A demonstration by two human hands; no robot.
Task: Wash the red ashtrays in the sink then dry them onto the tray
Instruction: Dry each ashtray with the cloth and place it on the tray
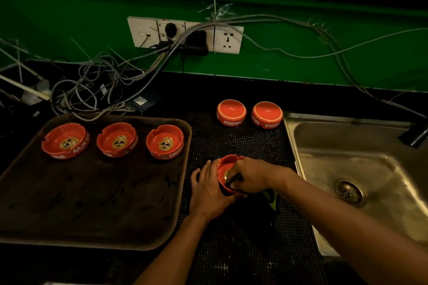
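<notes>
Held ashtray (228,172): red, tilted, at 6 o'clock over the black mesh mat (243,143); lower half hidden by both hands. Left hand (209,188): cups its outer wall, fingers curved round it. Right hand (251,178): fingers curled inside the bowl, pressing a dark cloth (234,184), mostly hidden; a green edge shows under the wrist.

Tray (97,238): brown, at 8 o'clock on the dark surface (58,266); three upright ashtrays (118,142) in a row along its far side.

Two upturned ashtrays (249,113): at 12 o'clock on the mat, just beside each other.

Sink (361,169): steel, at 3 o'clock, right side cut off.

Cables (92,85): tangled at 10 o'clock, ends hard to make out.
</notes>
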